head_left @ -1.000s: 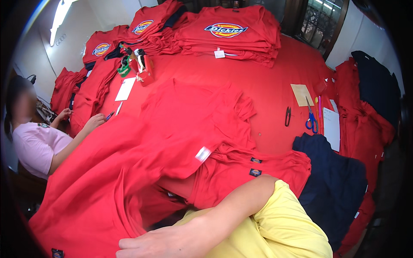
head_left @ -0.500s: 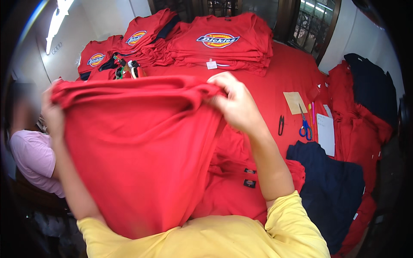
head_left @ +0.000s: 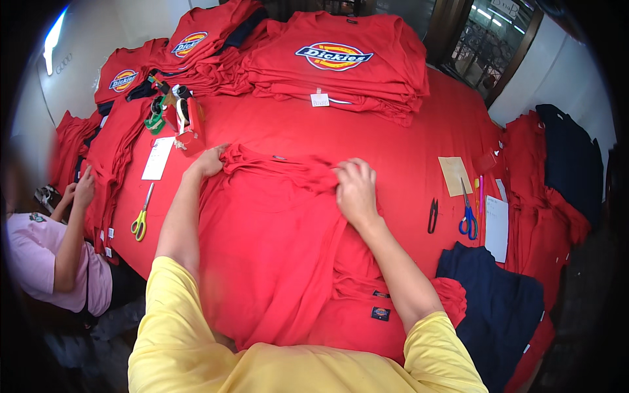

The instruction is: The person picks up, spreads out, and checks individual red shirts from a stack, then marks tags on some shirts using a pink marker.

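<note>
Left hand (head_left: 211, 162): fingers closed on the far left corner of the red soft-cloth shirt (head_left: 272, 232). Right hand (head_left: 358, 191): fingers bent, tips pinching the far right corner; thumb contact not clear. Shirt hangs between both sets of fingers and drapes back toward the wearer, bunched along the far edge, slightly blurred.

Near side of right fingers, below that forearm: folded red shirts with dark neck labels (head_left: 347, 325), partly under the held one. Further right and nearer the wearer: folded navy cloth garment (head_left: 488, 295).

Right of right fingers, well apart: black metal thread snips (head_left: 432, 216), then blue-handled steel scissors (head_left: 468, 223) with blade tips over a tan paper square (head_left: 453, 175), then a white paper sheet (head_left: 496, 228).

Just beyond left fingers, to the left: red tape dispenser (head_left: 191, 134), white paper slip (head_left: 158, 159). Left of that forearm: yellow-handled scissors (head_left: 139, 224). Far left: co-worker in pink shirt (head_left: 49, 259), hands raised.

Beyond both hands, well apart: tall stack of red logo-print shirts (head_left: 393, 59). All on a red-covered table (head_left: 400, 164).
</note>
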Motion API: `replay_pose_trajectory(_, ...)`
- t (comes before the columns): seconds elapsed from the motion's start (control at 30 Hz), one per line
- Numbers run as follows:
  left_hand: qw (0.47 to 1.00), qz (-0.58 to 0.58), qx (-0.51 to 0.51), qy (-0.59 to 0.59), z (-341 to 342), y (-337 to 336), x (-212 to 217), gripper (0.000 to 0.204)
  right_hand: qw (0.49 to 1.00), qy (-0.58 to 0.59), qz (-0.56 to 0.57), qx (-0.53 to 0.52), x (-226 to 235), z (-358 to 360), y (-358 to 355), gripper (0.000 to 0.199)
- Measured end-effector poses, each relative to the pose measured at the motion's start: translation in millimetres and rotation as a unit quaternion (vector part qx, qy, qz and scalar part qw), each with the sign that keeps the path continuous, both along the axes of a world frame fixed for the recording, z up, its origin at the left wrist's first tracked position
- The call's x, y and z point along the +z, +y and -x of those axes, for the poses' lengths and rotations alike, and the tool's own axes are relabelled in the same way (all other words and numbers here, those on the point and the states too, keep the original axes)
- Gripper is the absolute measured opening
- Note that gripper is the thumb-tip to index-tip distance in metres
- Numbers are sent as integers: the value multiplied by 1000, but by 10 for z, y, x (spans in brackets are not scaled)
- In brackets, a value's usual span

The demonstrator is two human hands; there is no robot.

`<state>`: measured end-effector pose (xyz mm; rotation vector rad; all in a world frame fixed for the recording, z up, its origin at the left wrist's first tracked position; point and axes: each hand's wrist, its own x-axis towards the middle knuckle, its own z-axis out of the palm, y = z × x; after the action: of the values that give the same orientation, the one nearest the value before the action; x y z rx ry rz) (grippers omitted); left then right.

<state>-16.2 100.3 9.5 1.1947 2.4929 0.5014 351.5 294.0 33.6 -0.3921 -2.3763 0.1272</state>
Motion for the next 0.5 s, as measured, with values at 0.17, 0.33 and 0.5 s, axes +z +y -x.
replay_pose_trajectory(0.17,998,-4,27,54,37,-153,-74,45,933,-72,-73,345,579,-428,-1589,12)
replay_pose_trajectory(0.33,904,-281,51,318,-631,-571,162,40,939,-101,65,321,164,-549,-1559,32)
replay_pose_trajectory(0.5,836,-401,177,330,-1661,-2188,778,30,964,-94,131,211,609,-937,-1467,55)
